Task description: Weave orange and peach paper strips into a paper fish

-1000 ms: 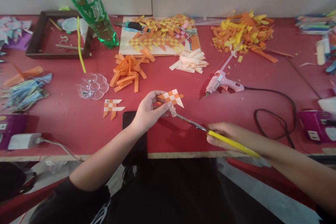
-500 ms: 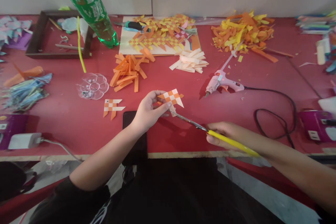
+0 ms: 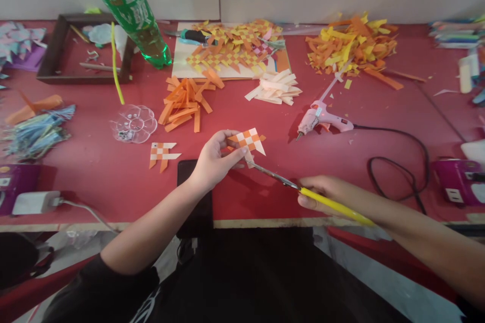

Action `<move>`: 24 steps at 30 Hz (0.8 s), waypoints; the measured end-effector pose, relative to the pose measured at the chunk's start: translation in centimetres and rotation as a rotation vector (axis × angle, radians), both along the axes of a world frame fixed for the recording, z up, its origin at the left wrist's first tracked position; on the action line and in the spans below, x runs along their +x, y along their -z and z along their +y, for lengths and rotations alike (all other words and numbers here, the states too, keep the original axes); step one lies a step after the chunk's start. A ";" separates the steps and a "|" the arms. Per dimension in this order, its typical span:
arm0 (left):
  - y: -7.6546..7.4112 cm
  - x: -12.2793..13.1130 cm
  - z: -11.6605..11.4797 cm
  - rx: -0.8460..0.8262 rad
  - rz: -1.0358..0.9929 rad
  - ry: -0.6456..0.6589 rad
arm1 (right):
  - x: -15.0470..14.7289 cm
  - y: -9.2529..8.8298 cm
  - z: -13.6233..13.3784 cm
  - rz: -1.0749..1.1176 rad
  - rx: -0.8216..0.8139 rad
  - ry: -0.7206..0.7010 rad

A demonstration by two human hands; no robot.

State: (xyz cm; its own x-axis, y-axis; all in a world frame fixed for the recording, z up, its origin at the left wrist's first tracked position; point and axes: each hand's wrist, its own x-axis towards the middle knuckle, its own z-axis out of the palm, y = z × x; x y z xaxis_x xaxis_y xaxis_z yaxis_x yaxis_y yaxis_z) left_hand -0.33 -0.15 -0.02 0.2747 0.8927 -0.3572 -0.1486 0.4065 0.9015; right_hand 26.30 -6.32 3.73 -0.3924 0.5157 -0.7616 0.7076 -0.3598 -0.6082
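Between the thumb and fingers of my left hand [image 3: 219,159] is a small woven paper fish [image 3: 249,139] in orange and pale peach checks. My right hand [image 3: 320,193] is closed on scissors [image 3: 282,180] with yellow handles. Their blade tips touch the pale strip at the lower end of the fish, just below my left thumb. How far the blades are apart is too small to tell. To the left on the red table [image 3: 242,207] lies another woven paper fish [image 3: 161,154], flat, with a dark eye. A dark phone-like slab [image 3: 197,207] lies under my left wrist.
Orange strips [image 3: 185,103] and pale strips [image 3: 273,87] lie beyond my hands. A pink glue gun [image 3: 322,120] with a black cord rests at right. Further back are a woven-paper pile [image 3: 235,48], a green bottle [image 3: 138,17] and a brown tray [image 3: 47,68].
Hardly anything differs. Both hands, the paper fish and the scissors keep the same places, and the view has shifted only very slightly.
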 end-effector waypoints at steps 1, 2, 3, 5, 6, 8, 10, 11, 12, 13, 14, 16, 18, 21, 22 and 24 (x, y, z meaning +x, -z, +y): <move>0.0 0.0 0.0 -0.001 -0.004 0.000 | 0.0 0.0 0.0 0.004 -0.010 0.001; -0.1 0.1 0.0 -0.003 -0.007 0.001 | 0.0 0.1 0.0 0.009 -0.017 0.003; -0.1 0.1 0.0 -0.004 -0.008 0.000 | 0.0 0.2 0.0 0.013 -0.018 0.005; -0.2 0.1 0.0 -0.008 -0.009 -0.004 | 0.0 0.3 0.1 0.013 -0.008 0.011; -0.2 0.1 0.0 -0.010 -0.009 -0.007 | 0.0 0.3 0.1 0.009 -0.004 0.014; -0.2 0.1 0.0 -0.010 -0.010 -0.010 | 0.0 0.4 0.1 -0.011 -0.003 0.027; -0.1 0.1 0.1 -0.004 -0.011 -0.015 | 0.0 0.6 0.1 -0.036 -0.018 0.047; 0.0 0.1 0.1 0.002 -0.013 -0.019 | 0.1 0.7 0.1 -0.045 -0.022 0.058; 0.1 0.0 0.1 0.010 -0.017 -0.024 | 0.2 0.8 0.1 -0.049 -0.025 0.067; 0.1 0.0 0.1 0.019 -0.022 -0.031 | 0.3 1.0 0.0 -0.045 -0.025 0.074; 0.2 0.0 0.1 0.029 -0.029 -0.040 | 0.5 1.2 0.0 -0.036 -0.018 0.078; 0.2 -0.1 0.1 0.055 -0.051 -0.068 | 0.9 1.6 -0.2 -0.016 0.012 0.078; 0.3 -0.1 0.2 0.081 -0.083 -0.109 | 1.0 1.8 -0.3 -0.008 0.041 0.073; 0.5 -0.3 0.4 0.092 -0.138 -0.163 | 0.8 1.5 -0.4 0.005 0.102 0.073; 0.6 -0.3 0.5 0.087 -0.153 -0.171 | 0.7 1.2 -0.4 0.010 0.131 0.076; 0.6 -0.4 0.6 0.068 -0.171 -0.178 | 0.4 0.7 -0.4 0.015 0.192 0.079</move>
State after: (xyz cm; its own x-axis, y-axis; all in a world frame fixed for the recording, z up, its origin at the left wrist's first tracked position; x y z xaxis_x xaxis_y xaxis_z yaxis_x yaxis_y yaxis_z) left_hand -0.70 0.41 -0.61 0.1628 0.9528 -0.2563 -0.3651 0.2995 0.8815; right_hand 26.68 -6.68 3.07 -0.3555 0.6804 -0.6408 0.6723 -0.2901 -0.6811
